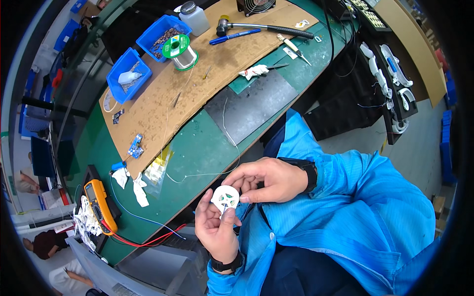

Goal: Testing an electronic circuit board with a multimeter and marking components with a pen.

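A person in a bright blue work coat sits at a green workbench point(207, 143), seen from above, with both hands raised in front of the chest just off the bench's near edge. The left hand point(215, 229) cups a small round white disc point(225, 197) from below, thumb and fingers curled around its rim. The right hand point(269, 178), with a black band at the wrist, reaches across from the other side and pinches the disc's upper edge between thumb and fingertips. The disc shows small green and dark marks on its face; what they are is too small to tell. A thin pale wire point(229, 138) runs from the hands back over the bench towards a spool of solder wire point(180, 51) with a green label, which stands on a sheet of brown cardboard point(168, 98). Beside the spool are two blue bins point(129, 74) holding small parts, and a white bottle point(194, 18). Further along the cardboard lie a blue pen point(234, 36) and a mallet point(266, 28) with a black handle. At the bench's near left end rests a yellow multimeter point(100, 204) with red and black leads point(148, 241) trailing from it.
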`<move>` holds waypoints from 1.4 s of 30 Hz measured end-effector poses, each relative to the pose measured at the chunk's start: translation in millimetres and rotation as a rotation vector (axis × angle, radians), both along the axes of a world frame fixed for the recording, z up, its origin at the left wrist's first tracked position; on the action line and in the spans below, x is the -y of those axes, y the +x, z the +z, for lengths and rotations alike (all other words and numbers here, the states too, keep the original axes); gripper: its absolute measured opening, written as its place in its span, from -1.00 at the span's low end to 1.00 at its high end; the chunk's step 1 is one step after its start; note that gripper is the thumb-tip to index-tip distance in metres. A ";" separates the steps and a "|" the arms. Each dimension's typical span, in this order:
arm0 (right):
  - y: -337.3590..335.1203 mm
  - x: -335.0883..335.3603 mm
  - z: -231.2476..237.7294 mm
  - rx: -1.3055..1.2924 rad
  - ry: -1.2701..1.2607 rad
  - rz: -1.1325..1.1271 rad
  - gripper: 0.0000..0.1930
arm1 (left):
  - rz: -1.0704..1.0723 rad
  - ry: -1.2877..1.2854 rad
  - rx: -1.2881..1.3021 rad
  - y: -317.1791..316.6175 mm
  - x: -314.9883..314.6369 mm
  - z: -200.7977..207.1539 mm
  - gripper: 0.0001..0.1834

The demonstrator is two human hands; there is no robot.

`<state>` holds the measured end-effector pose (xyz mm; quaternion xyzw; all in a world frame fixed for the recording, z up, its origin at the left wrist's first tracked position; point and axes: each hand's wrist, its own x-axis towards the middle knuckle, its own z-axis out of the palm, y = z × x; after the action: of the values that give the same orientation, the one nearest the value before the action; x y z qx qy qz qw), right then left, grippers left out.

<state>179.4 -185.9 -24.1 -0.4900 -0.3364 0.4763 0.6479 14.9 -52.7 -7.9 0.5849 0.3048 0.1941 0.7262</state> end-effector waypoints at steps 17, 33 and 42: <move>-4.5 -6.1 -3.0 -0.022 -0.027 -0.010 -0.56 | -0.033 -0.196 0.034 -2.4 -2.7 1.0 -0.46; -3.9 -7.4 -3.9 -0.027 -0.059 0.051 -0.52 | -0.027 -0.031 -0.019 -5.3 -1.2 9.7 -0.42; -8.2 -10.7 -5.2 -0.038 -0.089 0.033 -0.58 | 0.003 0.085 -0.116 -4.4 3.4 16.7 -0.41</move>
<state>171.2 -175.2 -29.3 -0.5036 -0.3106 0.5105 0.6240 10.5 -56.1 8.8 0.6251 0.3389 0.1737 0.6813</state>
